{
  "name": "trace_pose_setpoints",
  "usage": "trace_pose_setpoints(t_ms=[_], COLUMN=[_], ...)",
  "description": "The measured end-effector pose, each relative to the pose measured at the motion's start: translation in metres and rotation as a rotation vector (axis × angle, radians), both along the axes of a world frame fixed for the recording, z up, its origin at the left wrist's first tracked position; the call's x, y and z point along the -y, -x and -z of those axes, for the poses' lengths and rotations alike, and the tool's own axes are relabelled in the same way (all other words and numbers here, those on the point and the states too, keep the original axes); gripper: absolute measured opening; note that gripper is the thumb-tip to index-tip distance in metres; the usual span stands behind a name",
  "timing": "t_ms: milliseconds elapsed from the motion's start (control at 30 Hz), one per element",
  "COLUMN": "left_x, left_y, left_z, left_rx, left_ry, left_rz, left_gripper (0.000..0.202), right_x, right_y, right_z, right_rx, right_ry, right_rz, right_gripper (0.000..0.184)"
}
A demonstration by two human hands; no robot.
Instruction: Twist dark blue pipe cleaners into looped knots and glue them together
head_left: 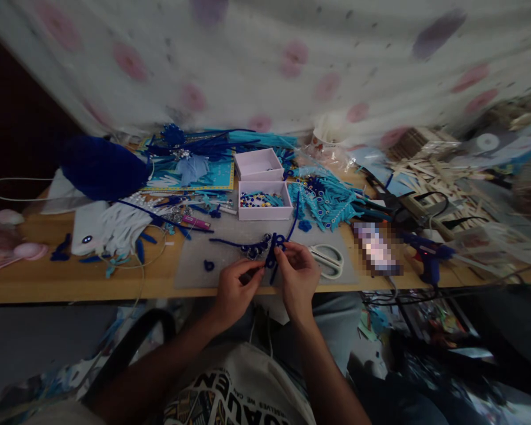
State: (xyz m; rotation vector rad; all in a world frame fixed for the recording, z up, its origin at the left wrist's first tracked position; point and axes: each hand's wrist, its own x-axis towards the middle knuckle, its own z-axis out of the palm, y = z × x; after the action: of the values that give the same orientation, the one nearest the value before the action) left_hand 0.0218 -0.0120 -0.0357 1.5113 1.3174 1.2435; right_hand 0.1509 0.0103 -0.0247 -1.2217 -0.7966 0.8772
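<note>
My left hand and my right hand meet over a grey mat at the table's front edge. Both pinch a dark blue pipe-cleaner piece bent into loops, with a beaded part at its left. One blue stem runs left across the mat, another rises toward a white box of beads. The fingers of both hands are closed on the blue piece.
White-handled scissors lie just right of my hands. A blue glue gun and a phone sit further right. An open white box, turquoise craft pieces, a dark blue fluffy shape and white pieces crowd the wooden table.
</note>
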Motion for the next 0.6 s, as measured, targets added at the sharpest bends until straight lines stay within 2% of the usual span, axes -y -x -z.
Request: trace_pose_setpoints(t_ms=[600], left_x=[0.0000], left_y=[0.0003], left_z=[0.0022], left_rx=[-0.005], left_ry=[0.022], left_rz=[-0.007], left_gripper=[0.016], right_x=[0.0033], right_y=[-0.0015], right_z=[-0.0011], right_rx=[0.042], right_ry=[-0.009], right_rz=[0.013], right_gripper=[0.021])
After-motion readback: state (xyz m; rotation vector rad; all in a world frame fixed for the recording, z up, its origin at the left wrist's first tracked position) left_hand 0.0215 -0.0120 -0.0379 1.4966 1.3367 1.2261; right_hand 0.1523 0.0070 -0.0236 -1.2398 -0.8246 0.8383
